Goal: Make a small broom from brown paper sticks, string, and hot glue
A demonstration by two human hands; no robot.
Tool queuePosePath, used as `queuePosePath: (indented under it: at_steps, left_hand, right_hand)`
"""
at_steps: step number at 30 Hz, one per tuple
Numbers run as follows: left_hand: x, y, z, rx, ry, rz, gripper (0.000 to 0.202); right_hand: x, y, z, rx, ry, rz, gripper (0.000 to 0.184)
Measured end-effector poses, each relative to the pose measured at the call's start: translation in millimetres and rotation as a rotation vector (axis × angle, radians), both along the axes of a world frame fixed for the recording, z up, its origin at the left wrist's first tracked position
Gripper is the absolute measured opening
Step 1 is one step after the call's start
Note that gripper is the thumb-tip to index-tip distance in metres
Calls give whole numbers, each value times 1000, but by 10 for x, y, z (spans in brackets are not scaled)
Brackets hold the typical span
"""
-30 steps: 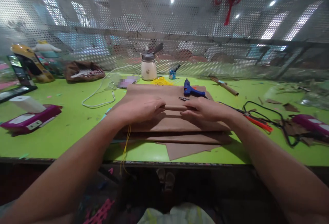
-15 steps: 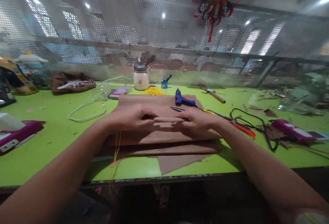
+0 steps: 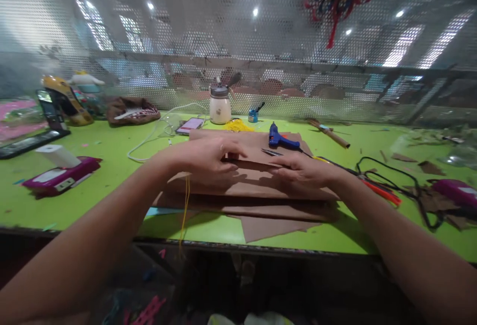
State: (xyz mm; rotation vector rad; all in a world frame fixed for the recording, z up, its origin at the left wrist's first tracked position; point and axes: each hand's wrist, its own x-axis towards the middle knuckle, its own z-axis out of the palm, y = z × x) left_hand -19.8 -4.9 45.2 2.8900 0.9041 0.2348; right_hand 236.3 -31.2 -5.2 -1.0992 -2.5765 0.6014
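Observation:
A stack of brown paper sheets (image 3: 253, 188) lies on the green table (image 3: 104, 181) in front of me. Its top sheet has a rolled or folded edge (image 3: 257, 160) between my hands. My left hand (image 3: 206, 158) is raised a little above the stack, with its fingers curled over the left end of that edge. My right hand (image 3: 305, 171) rests low on the paper, fingers closed on the right end. A yellow thread (image 3: 185, 201) hangs from under my left wrist over the table's front edge.
Behind the paper lie a blue glue gun (image 3: 281, 138), thin metal scissors (image 3: 272, 152), a cream jar (image 3: 219, 109) and a phone (image 3: 190, 125). Black cables (image 3: 402, 176) and a red-handled tool (image 3: 380, 191) lie right; a magenta box (image 3: 61, 176) left. A perforated screen (image 3: 261, 66) closes the back.
My left hand has lifted and slid right over the rolled edge, and my right hand has settled lower on the paper. The camera tilted up, then back down.

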Motion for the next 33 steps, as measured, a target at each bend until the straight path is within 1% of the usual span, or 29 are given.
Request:
queuePosePath:
  at_steps: [2,3,4,5,6,7,8,9,11,12,14,17,19,21,24,26,30,33]
  left_hand:
    - [-41,-129,135,77,-100,12,34]
    - [-56,-219,192,121,-214,47,33]
    - [-62,-318,229,120,-328,96,31]
    - [-56,-413,237,73,-428,138,29]
    - [-35,-493,212,-10,-508,170,28]
    - [-1,-547,157,-134,-561,187,28]
    - [44,-568,78,-322,-574,180,27]
    - [96,-555,-11,-509,-637,194,26]
    - [204,-445,-167,-848,-822,269,22]
    - [250,-369,-215,-957,-918,294,21]
    - [311,-222,-243,-1056,-1082,285,18]
    - [331,-103,-224,-1078,-1264,228,16]
    - [330,-83,-261,-1072,-1359,275,15]
    - [335,-80,-352,-1080,-1431,342,14]
    - [348,-73,-509,-1080,-1536,360,14]
    - [350,-71,-571,-1067,-1606,348,16]
    - [336,-97,-579,-1086,-1680,312,18]
    - [326,-112,-575,-1098,-1717,319,16]
  right_hand:
    - [-8,2,-9,26,49,-36,27]
    - [-10,5,-13,34,78,-56,28]
    - [-13,10,-19,34,113,-80,29]
    - [-17,16,-25,26,155,-105,29]
    - [-25,22,-33,9,203,-128,30]
    - [-37,28,-40,-13,259,-151,31]
    - [-56,30,-47,-36,317,-173,32]
    - [-81,30,-52,-51,376,-195,34]
    - [-148,17,-53,-68,465,-231,36]
    - [-188,3,-48,-79,494,-244,36]
    - [-270,-37,-32,-121,529,-248,35]
    - [-370,-107,-20,-152,558,-233,34]
    - [-407,-142,-36,-126,552,-231,33]
    - [-427,-157,-74,-129,542,-233,32]
    - [-448,-157,-157,-241,560,-245,34]
    - [-472,-155,-212,-347,592,-255,35]
    - [-553,-155,-287,-504,730,-248,36]
    - [-614,-155,-308,-559,797,-233,36]
